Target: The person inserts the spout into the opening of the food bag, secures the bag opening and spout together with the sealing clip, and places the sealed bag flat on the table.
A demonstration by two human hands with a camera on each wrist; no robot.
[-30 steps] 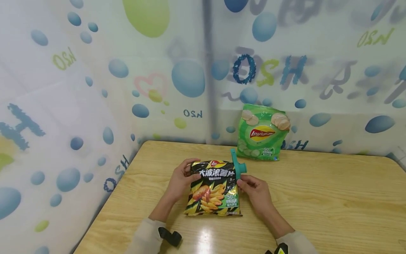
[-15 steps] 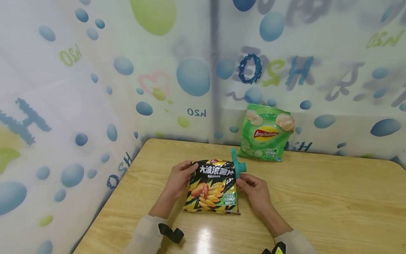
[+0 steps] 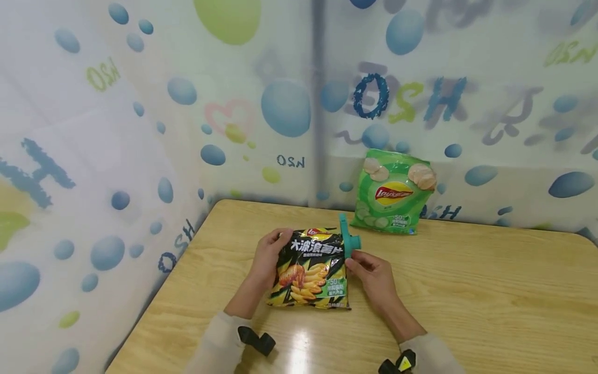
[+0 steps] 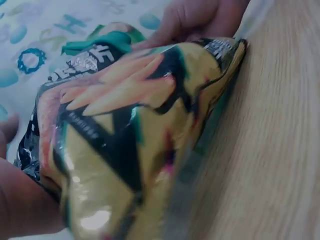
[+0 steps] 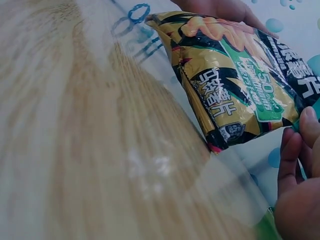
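Observation:
A black and gold bag of potato chips (image 3: 310, 272) stands tilted on the table, its printed front facing me. My left hand (image 3: 267, 258) grips its upper left edge, thumb on the front. Along the right edge of the bag sits a teal bag clip (image 3: 347, 240) with a round spout sticking out to the right. My right hand (image 3: 376, 276) pinches the clip's lower end between thumb and fingers. The chip bag (image 4: 115, 130) fills most of the left wrist view. In the right wrist view, the right hand (image 5: 300, 185) is at the clip, which is mostly cut off by the frame.
A green Lay's chip bag (image 3: 394, 195) leans against the patterned wall sheet (image 3: 285, 62) at the back of the wooden table (image 3: 490, 291). A second sheet wall (image 3: 93, 197) runs along the left side of the table.
The chip bag, both hands and the clip have shifted slightly up in the view. The left hand's thumb has moved from the bag's front face up to its top left corner.

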